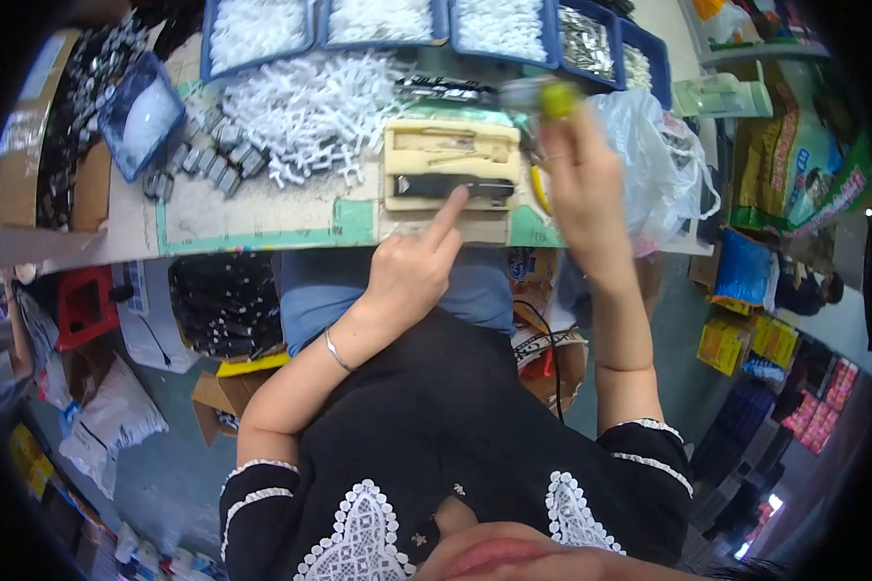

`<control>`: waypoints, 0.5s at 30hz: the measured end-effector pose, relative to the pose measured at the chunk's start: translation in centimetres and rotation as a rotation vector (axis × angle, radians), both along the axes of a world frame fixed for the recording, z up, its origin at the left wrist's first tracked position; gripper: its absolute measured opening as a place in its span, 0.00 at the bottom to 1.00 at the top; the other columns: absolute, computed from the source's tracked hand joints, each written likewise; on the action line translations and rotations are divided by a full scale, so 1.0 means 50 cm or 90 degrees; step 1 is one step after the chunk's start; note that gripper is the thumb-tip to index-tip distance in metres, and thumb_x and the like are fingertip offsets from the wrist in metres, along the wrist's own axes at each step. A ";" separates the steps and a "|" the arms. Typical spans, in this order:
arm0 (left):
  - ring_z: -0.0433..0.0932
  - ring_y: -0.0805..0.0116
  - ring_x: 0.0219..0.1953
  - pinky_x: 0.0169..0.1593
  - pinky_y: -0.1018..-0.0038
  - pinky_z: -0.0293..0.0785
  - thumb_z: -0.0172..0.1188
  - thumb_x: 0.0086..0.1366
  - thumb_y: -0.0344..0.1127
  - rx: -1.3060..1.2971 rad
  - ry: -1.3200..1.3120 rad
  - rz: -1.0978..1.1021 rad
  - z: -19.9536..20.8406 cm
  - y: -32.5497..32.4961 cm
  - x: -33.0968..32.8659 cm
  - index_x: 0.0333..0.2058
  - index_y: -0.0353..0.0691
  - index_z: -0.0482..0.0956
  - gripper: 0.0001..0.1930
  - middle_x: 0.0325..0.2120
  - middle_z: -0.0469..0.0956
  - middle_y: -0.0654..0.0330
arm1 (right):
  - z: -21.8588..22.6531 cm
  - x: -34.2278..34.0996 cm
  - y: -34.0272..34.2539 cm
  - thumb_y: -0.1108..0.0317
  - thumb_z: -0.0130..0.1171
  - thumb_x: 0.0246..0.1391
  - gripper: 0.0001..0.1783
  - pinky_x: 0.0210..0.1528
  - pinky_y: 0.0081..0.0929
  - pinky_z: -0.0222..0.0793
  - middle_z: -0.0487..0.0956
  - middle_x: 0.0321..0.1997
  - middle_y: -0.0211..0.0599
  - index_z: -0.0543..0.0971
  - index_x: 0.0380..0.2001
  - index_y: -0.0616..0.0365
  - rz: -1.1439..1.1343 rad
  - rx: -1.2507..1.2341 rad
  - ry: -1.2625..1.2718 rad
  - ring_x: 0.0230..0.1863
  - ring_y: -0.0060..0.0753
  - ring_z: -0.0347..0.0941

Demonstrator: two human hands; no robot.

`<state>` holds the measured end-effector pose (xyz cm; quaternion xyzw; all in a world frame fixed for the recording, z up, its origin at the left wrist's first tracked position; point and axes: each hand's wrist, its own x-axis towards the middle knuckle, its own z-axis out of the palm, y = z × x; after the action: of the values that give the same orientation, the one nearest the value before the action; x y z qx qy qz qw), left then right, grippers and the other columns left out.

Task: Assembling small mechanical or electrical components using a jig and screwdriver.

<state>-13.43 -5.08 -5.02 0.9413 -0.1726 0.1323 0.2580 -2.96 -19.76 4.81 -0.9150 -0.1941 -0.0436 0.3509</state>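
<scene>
A cream block-shaped fixture (pixel 393 155) lies near the table's front edge, with a long black part (pixel 431 185) in its nearer slot. My left hand (pixel 412 276) is in front of it; the index finger is stretched out with its tip on the black part, and the other fingers are curled. To the right of the fixture, my right hand (pixel 583 179) is raised and closed around a tool with a yellow-green end (pixel 558 100). Motion blurs that tool and its grey portion, so its exact kind is unclear. Thin metal pieces rest in the fixture's farther recess.
Blue trays (pixel 439 24) of small white and metal parts line the back. A heap of white plastic pieces (pixel 305 111) and dark metal blocks (pixel 218 160) cover the left. Yellow-handled pliers (pixel 540 189) lie beside the fixture; a clear plastic bag (pixel 654 165) is at right.
</scene>
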 end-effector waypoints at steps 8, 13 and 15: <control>0.75 0.64 0.23 0.24 0.74 0.70 0.55 0.46 0.20 -0.247 0.045 -0.018 0.049 0.032 0.039 0.34 0.36 0.76 0.13 0.44 0.74 0.54 | 0.021 0.143 -0.339 0.66 0.45 0.57 0.14 0.40 0.48 0.65 0.76 0.35 0.59 0.68 0.43 0.62 -0.455 -0.285 -0.070 0.39 0.61 0.72; 0.67 0.57 0.49 0.49 0.65 0.62 0.62 0.53 0.34 0.075 -0.026 -0.033 0.063 0.029 0.103 0.41 0.37 0.74 0.17 0.51 0.67 0.54 | -0.077 0.175 -0.448 0.75 0.46 0.50 0.14 0.43 0.47 0.65 0.76 0.35 0.58 0.73 0.41 0.62 -0.297 -0.261 -0.098 0.41 0.59 0.71; 0.66 0.58 0.50 0.51 0.65 0.60 0.62 0.52 0.35 0.078 -0.028 -0.033 0.057 0.030 0.105 0.41 0.36 0.73 0.17 0.52 0.67 0.55 | -0.062 0.143 -0.402 0.73 0.50 0.51 0.12 0.45 0.40 0.65 0.76 0.36 0.53 0.76 0.39 0.63 -0.265 -0.238 -0.114 0.42 0.54 0.71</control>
<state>-8.17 -3.57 -2.18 0.9474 -0.2102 0.1351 0.1999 4.21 -39.86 1.70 -0.9765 -0.0369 -0.1585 0.1416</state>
